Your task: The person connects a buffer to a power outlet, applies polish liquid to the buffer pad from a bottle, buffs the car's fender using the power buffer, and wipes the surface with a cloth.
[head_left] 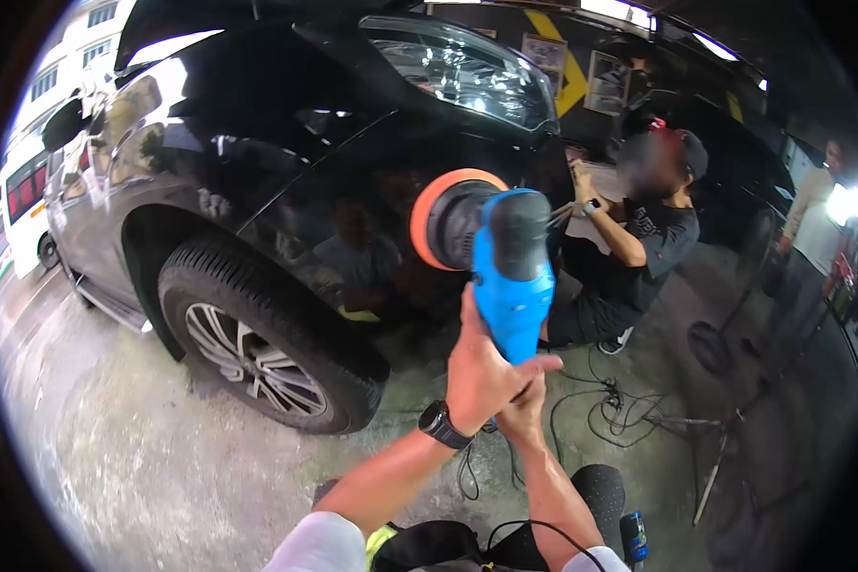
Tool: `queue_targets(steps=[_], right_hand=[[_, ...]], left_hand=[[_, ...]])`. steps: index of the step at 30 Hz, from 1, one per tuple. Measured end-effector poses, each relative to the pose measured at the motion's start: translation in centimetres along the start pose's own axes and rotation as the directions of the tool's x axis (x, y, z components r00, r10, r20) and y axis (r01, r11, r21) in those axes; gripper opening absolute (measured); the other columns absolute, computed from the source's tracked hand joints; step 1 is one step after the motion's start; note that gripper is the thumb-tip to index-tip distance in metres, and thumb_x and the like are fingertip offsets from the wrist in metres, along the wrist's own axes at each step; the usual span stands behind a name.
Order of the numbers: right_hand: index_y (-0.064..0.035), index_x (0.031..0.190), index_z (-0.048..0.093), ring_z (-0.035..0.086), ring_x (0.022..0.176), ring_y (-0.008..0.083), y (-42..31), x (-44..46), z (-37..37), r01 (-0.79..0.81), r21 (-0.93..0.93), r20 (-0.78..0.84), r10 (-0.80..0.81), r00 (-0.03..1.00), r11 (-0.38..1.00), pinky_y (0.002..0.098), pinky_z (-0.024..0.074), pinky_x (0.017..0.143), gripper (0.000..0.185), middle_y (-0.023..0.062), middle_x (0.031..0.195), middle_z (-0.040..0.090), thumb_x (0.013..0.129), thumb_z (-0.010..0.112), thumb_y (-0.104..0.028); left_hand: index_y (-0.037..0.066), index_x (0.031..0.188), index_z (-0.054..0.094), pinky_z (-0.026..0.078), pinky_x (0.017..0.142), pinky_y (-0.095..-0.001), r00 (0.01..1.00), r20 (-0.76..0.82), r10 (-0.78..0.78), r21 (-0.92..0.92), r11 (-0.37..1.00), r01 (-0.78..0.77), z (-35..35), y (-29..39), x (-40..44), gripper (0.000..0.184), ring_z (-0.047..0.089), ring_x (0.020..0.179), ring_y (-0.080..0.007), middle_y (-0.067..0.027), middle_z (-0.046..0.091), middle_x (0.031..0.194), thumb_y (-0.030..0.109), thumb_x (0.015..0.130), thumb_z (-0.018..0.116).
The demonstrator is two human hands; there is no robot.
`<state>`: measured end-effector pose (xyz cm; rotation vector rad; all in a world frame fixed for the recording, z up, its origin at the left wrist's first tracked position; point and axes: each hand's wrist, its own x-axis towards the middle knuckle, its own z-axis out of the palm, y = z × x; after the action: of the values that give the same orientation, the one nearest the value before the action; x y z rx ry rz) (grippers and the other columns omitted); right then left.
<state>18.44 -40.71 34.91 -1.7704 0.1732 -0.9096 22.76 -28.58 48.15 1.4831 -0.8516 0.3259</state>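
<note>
A blue and black polisher with an orange round pad is held up in front of a glossy black car's front bumper. The pad faces the bodywork; whether it touches is hard to tell. My left hand, with a black watch on the wrist, is wrapped round the polisher's lower body. Below and to its right, my right hand closes round the bottom end of the handle, partly covered by my left hand. The headlight is above the pad.
The front wheel stands at the left. A crouching person in dark clothes is just right of the polisher. Black cables and a thin stand lie on the floor at right. Another person stands farther right.
</note>
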Motion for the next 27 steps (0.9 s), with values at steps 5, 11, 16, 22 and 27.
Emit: queue_targets(steps=[5,11,16,22,27], right_hand=[[-0.0008,0.138,0.044,0.071,0.107,0.025,-5.2,-0.9,3.2,-0.015,-0.216,-0.124,-0.012,0.992,0.976,0.0406,0.0561,0.091,0.085,0.021,0.114,0.072,0.072,0.092,-0.025],[-0.0011,0.116,0.07,0.07,0.09,0.0144,-0.6,-4.1,2.8,-0.162,0.031,-0.158,0.165,0.974,0.986,0.0345,0.0557,0.081,0.043,0.01,0.097,0.076,0.078,0.085,-0.015],[-0.0009,0.111,0.07,0.068,0.088,0.0124,-2.7,-3.1,2.1,-0.193,-0.078,-0.118,0.183,0.976,0.978,0.0337,0.0551,0.078,0.035,0.0098,0.096,0.076,0.078,0.08,-0.01],[-0.0001,0.099,0.069,0.069,0.078,0.0156,-2.4,-1.9,3.7,-0.067,0.043,-0.111,0.071,0.991,0.997,0.0347,0.0552,0.073,0.028,0.0112,0.087,0.075,0.075,0.079,-0.011],[0.0002,0.095,0.068,0.065,0.071,0.0159,-1.2,-1.3,2.6,-0.144,-0.057,-0.194,0.13,0.972,0.988,0.0355,0.0541,0.069,0.029,0.011,0.08,0.072,0.071,0.081,-0.012]], left_hand=[[-0.003,0.135,0.038,0.06,0.078,-0.042,0.987,-0.13,-0.094,-0.179,0.981,0.07,-1.6,-0.7,2.6,0.089,0.075,0.09,-0.0324,-0.0223,0.072,0.106,0.025,0.071,0.094],[-0.002,0.13,0.039,0.059,0.078,-0.0428,0.977,-0.215,-0.015,-0.102,0.995,-0.008,-0.8,-0.2,1.7,0.083,0.074,0.089,-0.0345,-0.0227,0.072,0.104,0.026,0.073,0.093],[-0.001,0.132,0.038,0.06,0.081,-0.0424,0.98,-0.198,-0.007,-0.13,0.991,-0.019,-0.7,-1.2,1.4,0.084,0.075,0.093,-0.0339,-0.022,0.072,0.105,0.027,0.075,0.092],[0.001,0.129,0.043,0.058,0.087,-0.0393,0.985,-0.161,-0.059,-0.107,0.993,0.041,-0.8,-1.2,0.9,0.077,0.07,0.097,-0.0224,-0.014,0.07,0.109,0.025,0.074,0.093],[-0.002,0.135,0.04,0.057,0.091,-0.0422,0.992,-0.111,-0.061,-0.051,0.997,0.056,-2.1,-0.1,0.4,0.087,0.073,0.103,-0.0341,-0.0223,0.07,0.116,0.03,0.074,0.093]])
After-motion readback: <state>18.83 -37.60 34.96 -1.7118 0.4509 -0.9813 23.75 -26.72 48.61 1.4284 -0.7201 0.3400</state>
